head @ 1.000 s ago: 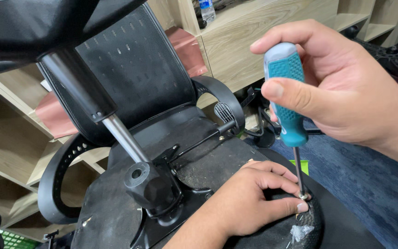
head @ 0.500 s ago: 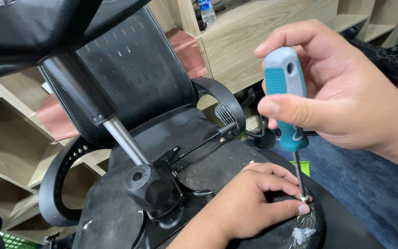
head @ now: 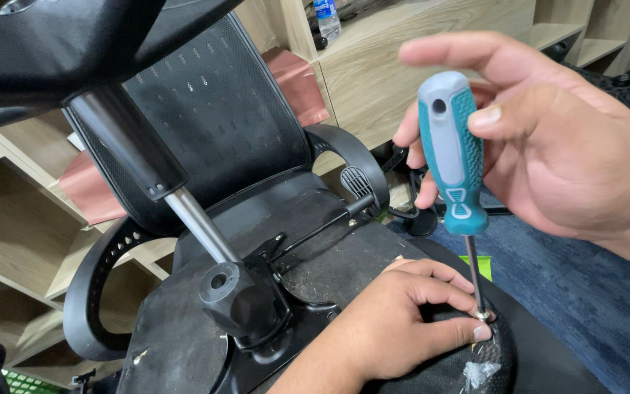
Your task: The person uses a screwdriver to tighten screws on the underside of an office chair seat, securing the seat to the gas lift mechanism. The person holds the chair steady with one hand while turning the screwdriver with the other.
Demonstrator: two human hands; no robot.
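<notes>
Our screwdriver (head: 452,153), upright at right of centre, has its teal-and-grey ribbed handle turned since a second ago, so we judge the screw (head: 483,315) under its thin steel shaft is being driven. Our right hand (head: 548,138) wraps the handle between thumb and fingers, some fingers lifted. Our left hand (head: 402,321), lower centre, pinches around the tip, steadying it on the seat underside (head: 329,263), dusty black fabric with torn padding. At left, the chrome gas cylinder (head: 195,222) meets the black tilt mechanism (head: 246,303); behind lies the perforated chair back (head: 205,109).
</notes>
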